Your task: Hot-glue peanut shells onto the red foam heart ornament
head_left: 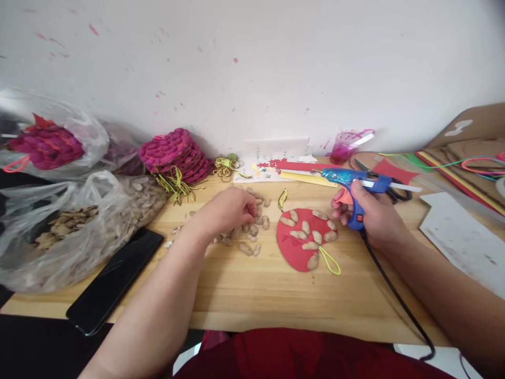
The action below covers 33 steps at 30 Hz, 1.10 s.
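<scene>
My right hand (369,213) grips a blue hot glue gun (361,181), fingers by its orange trigger and the nozzle pointing left. A white glue stick pokes out of its rear, and a black cord hangs from the handle. Over a loose pile of peanuts (246,246) is my left hand (234,208), its fingers curled and close together; whatever they pinch is hidden. Between my hands lies a red heart-shaped piece (292,252) with several peanuts spread across it. A yellow cord loop (330,261) sticks out at its lower right, and a yellow-green tassel (283,199) lies above it.
A plastic bag of peanuts (130,210) and a black phone (114,279) lie left. Stacked magenta pieces (175,155) stand near the wall. Behind are paper scraps (264,171), a pink-stained cup (343,147) and scissors (400,196). White board (465,237) and cardboard (473,126) lie right.
</scene>
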Each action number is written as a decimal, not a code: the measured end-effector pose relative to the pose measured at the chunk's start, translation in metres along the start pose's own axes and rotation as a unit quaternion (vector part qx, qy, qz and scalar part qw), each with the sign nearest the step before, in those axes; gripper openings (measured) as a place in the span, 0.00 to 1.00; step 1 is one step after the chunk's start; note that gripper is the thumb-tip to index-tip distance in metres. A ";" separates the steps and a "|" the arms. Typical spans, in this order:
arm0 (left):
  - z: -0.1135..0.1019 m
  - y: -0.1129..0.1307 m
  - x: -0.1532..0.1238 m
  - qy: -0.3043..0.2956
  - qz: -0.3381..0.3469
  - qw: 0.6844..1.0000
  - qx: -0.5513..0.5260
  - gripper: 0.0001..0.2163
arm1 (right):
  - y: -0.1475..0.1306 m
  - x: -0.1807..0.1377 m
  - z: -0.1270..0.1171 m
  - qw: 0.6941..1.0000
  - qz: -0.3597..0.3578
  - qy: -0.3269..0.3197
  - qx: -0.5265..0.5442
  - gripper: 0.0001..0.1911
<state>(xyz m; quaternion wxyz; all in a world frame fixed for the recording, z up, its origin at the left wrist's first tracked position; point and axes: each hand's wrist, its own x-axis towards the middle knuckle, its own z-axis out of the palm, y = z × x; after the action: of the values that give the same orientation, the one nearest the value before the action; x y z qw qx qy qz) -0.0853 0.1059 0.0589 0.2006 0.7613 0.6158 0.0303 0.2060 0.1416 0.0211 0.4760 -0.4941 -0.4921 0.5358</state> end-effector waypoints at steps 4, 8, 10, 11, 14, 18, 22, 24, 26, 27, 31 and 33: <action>-0.005 -0.009 -0.003 0.056 -0.015 0.998 -0.006 0.07 | 0.003 0.002 -0.002 1.000 -0.010 -0.003 0.000 0.28; -0.010 -0.023 -0.005 0.125 -0.019 0.992 -0.008 0.12 | 0.004 0.002 -0.003 1.000 -0.005 0.016 -0.006 0.29; -0.010 -0.026 -0.005 0.159 -0.016 0.987 -0.018 0.11 | 0.003 0.002 -0.002 1.000 0.003 0.026 -0.003 0.30; -0.011 -0.026 -0.005 0.172 -0.017 0.985 -0.017 0.12 | 0.002 0.002 -0.001 0.999 0.006 0.031 0.000 0.31; -0.013 -0.023 -0.006 0.177 -0.038 0.983 0.012 0.12 | 0.002 0.002 0.000 0.999 0.011 0.036 0.010 0.32; -0.015 -0.019 -0.008 0.156 -0.064 0.985 0.024 0.18 | 0.004 0.002 -0.002 0.999 0.015 0.032 0.016 0.31; -0.013 -0.026 -0.008 0.151 -0.037 0.988 -0.019 0.09 | 0.004 0.002 -0.003 1.000 0.007 0.021 0.016 0.30; -0.012 -0.029 -0.007 0.149 -0.031 0.988 -0.018 0.11 | 0.004 0.002 -0.003 1.000 0.006 0.019 0.020 0.29; -0.013 -0.030 -0.007 0.149 -0.044 0.988 0.004 0.08 | 0.003 0.002 -0.002 1.000 0.004 0.014 0.018 0.28; -0.015 -0.030 -0.008 0.152 -0.053 0.987 0.016 0.07 | 0.003 0.002 -0.002 1.000 0.002 0.010 0.016 0.28; -0.020 -0.024 -0.011 0.162 -0.083 0.982 0.044 0.13 | 0.003 0.001 -0.003 1.000 -0.002 0.008 0.014 0.27; -0.021 -0.021 -0.012 0.165 -0.083 0.982 0.048 0.17 | 0.003 0.001 -0.003 1.000 0.004 0.011 0.018 0.27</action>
<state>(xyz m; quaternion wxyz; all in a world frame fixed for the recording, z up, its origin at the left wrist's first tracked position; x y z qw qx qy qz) -0.1136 0.1038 0.0734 0.0609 0.7010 0.7021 0.1090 0.2087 0.1422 0.0183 0.4882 -0.4927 -0.4753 0.5413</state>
